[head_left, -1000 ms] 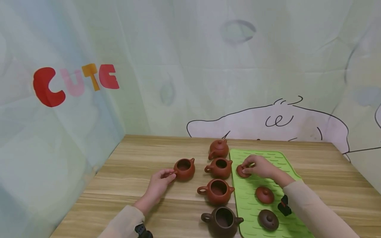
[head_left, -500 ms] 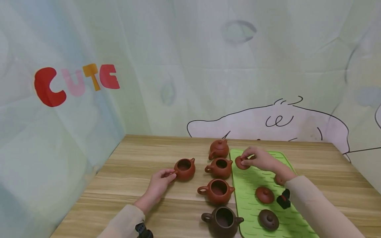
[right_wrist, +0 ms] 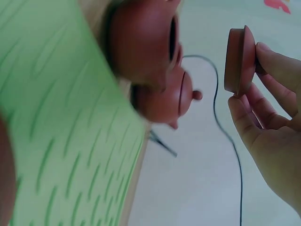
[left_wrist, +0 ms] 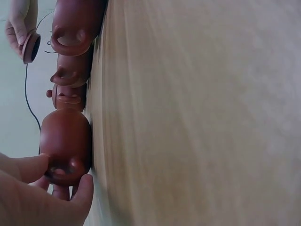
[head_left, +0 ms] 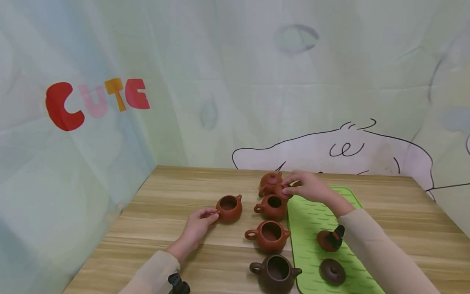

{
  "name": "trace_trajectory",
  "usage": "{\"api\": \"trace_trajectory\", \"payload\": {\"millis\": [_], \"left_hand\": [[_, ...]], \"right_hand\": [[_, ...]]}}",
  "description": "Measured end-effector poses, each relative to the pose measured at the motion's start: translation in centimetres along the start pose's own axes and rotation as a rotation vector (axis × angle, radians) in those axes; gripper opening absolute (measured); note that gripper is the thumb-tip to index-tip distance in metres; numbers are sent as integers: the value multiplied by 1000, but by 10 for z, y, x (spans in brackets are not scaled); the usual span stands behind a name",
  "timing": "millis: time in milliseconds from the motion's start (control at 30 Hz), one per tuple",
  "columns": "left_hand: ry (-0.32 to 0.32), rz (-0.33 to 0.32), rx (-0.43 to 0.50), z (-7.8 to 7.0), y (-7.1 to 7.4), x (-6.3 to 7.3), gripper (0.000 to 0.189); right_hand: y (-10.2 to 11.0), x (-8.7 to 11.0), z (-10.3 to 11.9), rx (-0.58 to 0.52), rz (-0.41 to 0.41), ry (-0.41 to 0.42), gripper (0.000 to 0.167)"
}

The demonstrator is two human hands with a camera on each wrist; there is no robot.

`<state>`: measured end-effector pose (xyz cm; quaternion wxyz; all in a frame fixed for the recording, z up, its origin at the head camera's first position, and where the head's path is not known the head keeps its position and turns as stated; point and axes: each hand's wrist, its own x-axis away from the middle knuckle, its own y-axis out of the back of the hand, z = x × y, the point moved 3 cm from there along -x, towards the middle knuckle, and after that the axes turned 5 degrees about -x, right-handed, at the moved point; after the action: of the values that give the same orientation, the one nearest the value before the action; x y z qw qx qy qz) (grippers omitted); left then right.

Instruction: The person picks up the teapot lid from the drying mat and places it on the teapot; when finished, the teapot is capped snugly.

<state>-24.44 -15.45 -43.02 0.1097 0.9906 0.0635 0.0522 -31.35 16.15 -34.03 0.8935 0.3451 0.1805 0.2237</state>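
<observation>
My left hand (head_left: pixel 197 227) pinches the handle of a lidless reddish-brown teapot (head_left: pixel 229 210), which stands on the table left of the row; the left wrist view shows thumb and fingers round that handle. My right hand (head_left: pixel 307 187) holds a reddish teapot lid (right_wrist: pixel 241 61) by its knob, raised off the mat. In the head view the lid overlaps the back of a lidless red teapot (head_left: pixel 272 208), second from the far end. Behind it sits a lidded teapot (head_left: pixel 271 181). Nearer stand another open red teapot (head_left: pixel 271 237) and a dark brown open one (head_left: pixel 275 274).
On the green mat (head_left: pixel 308 228) at the right lie a reddish lid (head_left: pixel 326 241), partly behind the right wrist's black strap, and a dark brown lid (head_left: pixel 332 272). A printed curtain (head_left: pixel 205 102) hangs behind the wooden table (head_left: pixel 176 183).
My right hand has lifted the lid from the mat and carried it left and away from me, towards the far teapots. My left hand keeps its hold on the handle.
</observation>
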Motion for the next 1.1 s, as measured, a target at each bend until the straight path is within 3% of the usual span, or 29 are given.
{"api": "trace_trajectory", "payload": {"millis": [467,700,933,1100], "left_hand": [[0,-9,0,-1,-2,0,22],[-1,-15,7,-1,-1,0,22],[-2,-16,0,-2,-1,0,21],[7,-15,-17,-2,-1,0,22]], "right_hand": [[-28,-36,43,-51,64,60,19],[-48,-51,54,-216,105,-7,18],[-67,-65,62,-111,112,-4,20],[-80,-75,61,-136,136,-35,21]]}}
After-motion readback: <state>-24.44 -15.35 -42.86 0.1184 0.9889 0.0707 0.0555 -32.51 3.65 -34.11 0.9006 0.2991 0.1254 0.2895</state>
